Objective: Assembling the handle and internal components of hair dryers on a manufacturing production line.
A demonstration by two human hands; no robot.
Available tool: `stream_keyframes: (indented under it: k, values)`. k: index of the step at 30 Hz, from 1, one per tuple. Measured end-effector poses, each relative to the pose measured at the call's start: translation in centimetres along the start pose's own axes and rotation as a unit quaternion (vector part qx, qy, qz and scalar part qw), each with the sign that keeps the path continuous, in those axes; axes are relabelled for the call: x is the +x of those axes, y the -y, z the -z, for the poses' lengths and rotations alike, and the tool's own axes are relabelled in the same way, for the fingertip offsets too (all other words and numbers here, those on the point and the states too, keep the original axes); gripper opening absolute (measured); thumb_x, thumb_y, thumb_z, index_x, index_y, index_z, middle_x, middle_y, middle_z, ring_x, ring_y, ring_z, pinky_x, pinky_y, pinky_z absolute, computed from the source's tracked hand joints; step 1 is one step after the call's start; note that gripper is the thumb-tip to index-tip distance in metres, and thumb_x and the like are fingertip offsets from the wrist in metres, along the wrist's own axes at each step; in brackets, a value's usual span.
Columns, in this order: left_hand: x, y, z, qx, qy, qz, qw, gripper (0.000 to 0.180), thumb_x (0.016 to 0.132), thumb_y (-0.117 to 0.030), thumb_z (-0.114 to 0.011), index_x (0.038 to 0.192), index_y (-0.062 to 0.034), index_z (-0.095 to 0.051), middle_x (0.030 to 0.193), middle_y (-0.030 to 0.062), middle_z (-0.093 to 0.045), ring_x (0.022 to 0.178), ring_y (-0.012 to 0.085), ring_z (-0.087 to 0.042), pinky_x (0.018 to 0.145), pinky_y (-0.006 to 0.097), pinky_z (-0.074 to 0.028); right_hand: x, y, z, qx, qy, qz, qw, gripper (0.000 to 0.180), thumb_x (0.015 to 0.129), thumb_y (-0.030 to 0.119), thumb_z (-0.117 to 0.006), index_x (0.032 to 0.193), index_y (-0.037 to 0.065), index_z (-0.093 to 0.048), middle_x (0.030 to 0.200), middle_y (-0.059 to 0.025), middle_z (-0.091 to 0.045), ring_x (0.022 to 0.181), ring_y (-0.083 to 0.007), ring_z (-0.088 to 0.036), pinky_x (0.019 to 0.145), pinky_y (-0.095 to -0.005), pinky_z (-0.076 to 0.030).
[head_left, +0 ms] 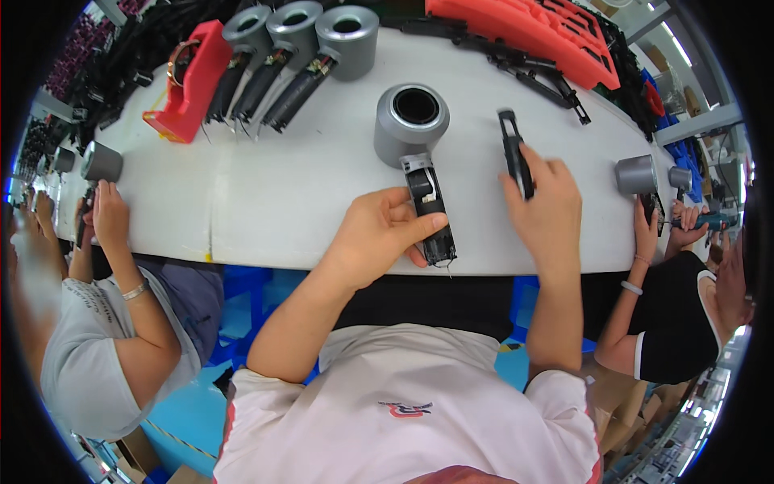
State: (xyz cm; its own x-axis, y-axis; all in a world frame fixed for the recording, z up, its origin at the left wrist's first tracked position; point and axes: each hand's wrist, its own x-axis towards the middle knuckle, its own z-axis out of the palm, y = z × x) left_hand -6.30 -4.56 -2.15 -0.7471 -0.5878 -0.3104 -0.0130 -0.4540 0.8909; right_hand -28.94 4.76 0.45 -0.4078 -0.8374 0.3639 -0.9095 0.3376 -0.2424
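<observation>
A grey hair dryer [395, 133] rests on the table in front of me, its round head pointing up. Its black handle [432, 210] extends toward me, with inner parts exposed and fine wires at the lower end. My left hand [379, 234] grips this handle, thumb across its top and fingers underneath. To the right, my right hand [544, 206] holds a long black handle cover [516, 153] with a slot at its far end. Fingers and thumb close around the cover's near half. The cover and the hair dryer are apart.
Several similar hair dryers [347, 40] lie at the back left beside a red tape dispenser [189, 89]. A red tray [532, 32] and loose black covers [528, 68] lie at the back right. Co-workers sit on both sides; the right one uses a power screwdriver [713, 221].
</observation>
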Motion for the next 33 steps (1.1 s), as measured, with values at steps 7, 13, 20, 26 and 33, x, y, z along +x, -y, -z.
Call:
stream_keyframes:
  k: [7,13,20,26,33]
  values:
    - [0.1,-0.4,0.1,-0.027,0.011,-0.01,1.0,0.04,0.096,-0.013,-0.073,0.123,0.0142,-0.061,0.093,0.0095,-0.071,0.072,0.0152,-0.07,0.055,0.03,-0.06,-2.2,-1.5,2.2,0.046,-0.012,0.156,0.987,0.04,0.082,-0.009,-0.064,0.119,0.003,-0.073,0.126,-0.0166,-0.064,0.095,-0.0323,-0.066,0.079,-0.0406,-0.055]
    - [0.0,-0.4,-0.1,-0.023,0.001,-0.018,1.0,0.036,0.094,-0.009,-0.072,0.118,0.0159,-0.061,0.087,0.007,-0.067,0.069,0.0141,-0.068,0.055,0.029,-0.06,1.9,-2.7,2.5,-0.046,0.127,0.381,0.915,0.041,0.08,-0.004,-0.064,0.117,0.011,-0.075,0.144,-0.0126,-0.061,0.14,-0.032,-0.052,0.115,-0.046,-0.044]
    - [0.1,0.3,0.2,-0.037,0.009,-0.017,0.999,0.035,0.093,-0.007,-0.073,0.119,0.0141,-0.062,0.093,0.0143,-0.074,0.074,0.0174,-0.072,0.057,0.029,-0.062,2.5,-3.3,2.6,-0.097,0.189,0.39,0.896,0.031,0.084,0.004,-0.063,0.113,-0.003,-0.073,0.119,-0.0131,-0.072,0.108,-0.0275,-0.068,0.096,-0.0429,-0.05]
    - [0.2,-0.1,0.2,-0.043,0.014,-0.003,0.999,0.032,0.093,-0.006,-0.073,0.117,0.0128,-0.063,0.093,0.0137,-0.074,0.073,0.016,-0.07,0.058,0.027,-0.061,-2.3,-2.1,0.0,-0.141,0.043,0.281,0.948,0.038,0.087,0.006,-0.065,0.123,-0.007,-0.068,0.099,-0.014,-0.068,0.08,-0.0286,-0.061,0.067,-0.0388,-0.045]
    - [0.3,-0.1,0.4,-0.037,0.033,0.0,0.999,0.036,0.094,-0.005,-0.072,0.123,0.013,-0.061,0.098,0.0139,-0.074,0.076,0.0168,-0.072,0.061,0.029,-0.063,-3.5,-0.5,0.7,0.009,0.038,0.256,0.966,0.045,0.084,0.0,-0.074,0.126,-0.011,-0.064,0.107,-0.0201,-0.066,0.085,-0.031,-0.061,0.072,-0.0396,-0.051]
